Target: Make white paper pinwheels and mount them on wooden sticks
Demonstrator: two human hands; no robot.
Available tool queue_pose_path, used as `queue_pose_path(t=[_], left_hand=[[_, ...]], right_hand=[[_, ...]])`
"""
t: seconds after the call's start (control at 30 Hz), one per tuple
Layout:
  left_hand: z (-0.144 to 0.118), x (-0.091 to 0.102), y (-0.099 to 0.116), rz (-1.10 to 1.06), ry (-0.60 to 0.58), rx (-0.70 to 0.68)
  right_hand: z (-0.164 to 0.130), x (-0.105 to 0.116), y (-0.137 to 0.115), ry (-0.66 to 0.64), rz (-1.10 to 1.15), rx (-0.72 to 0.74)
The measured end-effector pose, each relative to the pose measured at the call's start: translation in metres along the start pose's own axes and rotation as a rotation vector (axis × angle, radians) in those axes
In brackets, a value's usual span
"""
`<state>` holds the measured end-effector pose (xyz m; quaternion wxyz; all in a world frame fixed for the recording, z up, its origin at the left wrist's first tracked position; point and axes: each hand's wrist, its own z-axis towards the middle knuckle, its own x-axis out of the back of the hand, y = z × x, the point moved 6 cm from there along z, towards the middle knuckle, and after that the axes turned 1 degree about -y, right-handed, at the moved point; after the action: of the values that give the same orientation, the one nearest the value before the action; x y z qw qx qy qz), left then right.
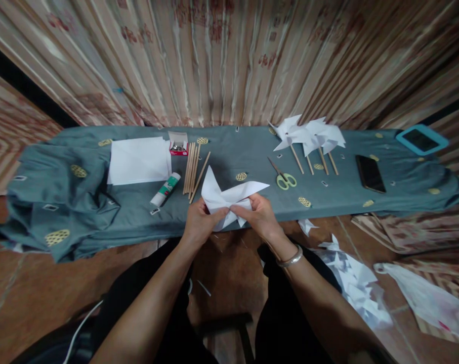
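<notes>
The desk (233, 151) is long and low, draped in a grey-green cloth with yellow oval marks; the cloth bunches and hangs loose over the left end. Behind it a striped, patterned curtain (221, 55) covers the whole wall. The floor (32, 283) is brown tile.

Near the left back edge lies a stack of white paper (138, 161). Beside it stand a small red box (178, 146), a glue stick (165, 189) lying flat, and a bundle of wooden sticks (191, 167).

At the middle of the front edge, the left hand (201, 222) and right hand (260, 215) both pinch a folded white paper pinwheel (229, 194); each grip is pressed closed on its lower folds, and the paper is held just above the desk edge. The right wrist bears a metal bangle (290, 259).

Right of centre lie scissors (284, 177), and at the back edge a group of finished pinwheels on sticks (313, 136). Further right rests a dark phone (370, 173); a blue-cased tablet (421, 139) sits at the far right corner.

Paper scraps (350, 278) and a plastic bag (430, 303) litter the floor at right.
</notes>
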<state>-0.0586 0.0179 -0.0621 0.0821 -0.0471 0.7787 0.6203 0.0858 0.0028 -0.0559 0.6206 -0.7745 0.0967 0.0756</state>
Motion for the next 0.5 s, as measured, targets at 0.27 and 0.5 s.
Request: queue_pose_path(t=[0.27, 0.5], left_hand=[[0.001, 0.007, 0.002, 0.043, 0.024, -0.053], [0.002, 0.011, 0.008, 0.116, 0.074, -0.095]], right_hand=[[0.001, -0.005, 0.003, 0.014, -0.078, 0.030], [0.001, -0.011, -0.001, 0.044, -0.203, 0.140]])
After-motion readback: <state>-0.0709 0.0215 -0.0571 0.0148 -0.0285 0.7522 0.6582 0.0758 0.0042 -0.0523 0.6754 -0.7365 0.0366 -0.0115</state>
